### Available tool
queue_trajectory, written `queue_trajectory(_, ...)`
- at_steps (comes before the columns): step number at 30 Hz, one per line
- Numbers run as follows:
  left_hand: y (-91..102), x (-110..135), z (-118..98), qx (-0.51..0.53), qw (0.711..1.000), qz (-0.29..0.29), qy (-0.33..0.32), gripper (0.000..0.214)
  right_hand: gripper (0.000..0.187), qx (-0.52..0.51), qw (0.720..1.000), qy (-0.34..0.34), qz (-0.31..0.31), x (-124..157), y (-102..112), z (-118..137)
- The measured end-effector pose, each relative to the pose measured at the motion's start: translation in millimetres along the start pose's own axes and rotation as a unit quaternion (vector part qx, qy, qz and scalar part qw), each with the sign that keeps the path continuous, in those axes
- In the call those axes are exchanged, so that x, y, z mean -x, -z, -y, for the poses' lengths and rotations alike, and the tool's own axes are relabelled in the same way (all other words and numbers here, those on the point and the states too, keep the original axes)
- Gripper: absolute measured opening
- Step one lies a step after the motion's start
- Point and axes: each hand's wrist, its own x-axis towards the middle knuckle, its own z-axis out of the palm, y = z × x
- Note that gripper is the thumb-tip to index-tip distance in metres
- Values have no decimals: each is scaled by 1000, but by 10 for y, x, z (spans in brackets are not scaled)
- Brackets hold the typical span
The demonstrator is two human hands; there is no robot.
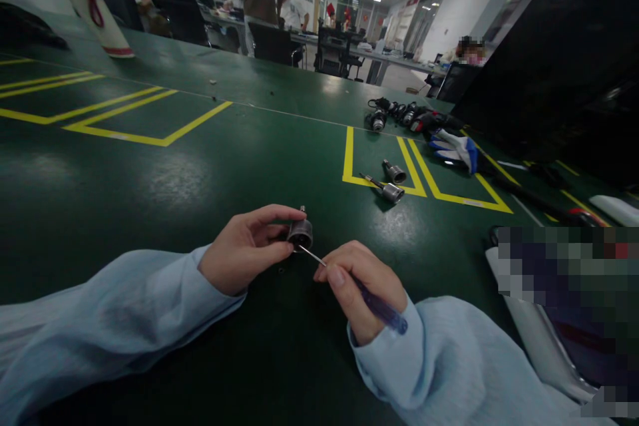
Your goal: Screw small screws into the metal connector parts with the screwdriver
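My left hand (239, 249) pinches a small dark metal cylinder part (300, 233) between thumb and fingers, just above the green table (200, 166). My right hand (362, 286) is closed round a thin screwdriver with a blue handle (382, 309); its metal shaft points up-left and its tip touches the cylinder's lower side. Both arms wear light blue sleeves.
Two similar metal parts (393, 173) (392, 192) lie inside a yellow marked box ahead right. Further back are several dark parts (394, 113) and a blue-white glove (456, 150). A large black object (559, 80) stands at the right. People stand and sit at the far tables.
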Motion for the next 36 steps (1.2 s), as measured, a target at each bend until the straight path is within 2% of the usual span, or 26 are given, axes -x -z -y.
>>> queue_trajectory(6, -13, 6, 14, 6, 1000, -6, -1, 37, 23, 29, 999, -25, 5, 8, -10, -2)
queue_trajectory(17, -29, 16, 11, -20, 999, -2, -48, 33, 22, 41, 997, -58, 6, 11, -16, -19)
queue_trajectory(24, -62, 29, 15, -11, 1000, -3, -19, 33, 22, 33, 995, -91, 7, 15, -8, -24)
queue_trajectory(36, -67, 32, 18, -13, 999, -17, -42, 28, 24, 1, 994, -107, 1, 13, 6, 15)
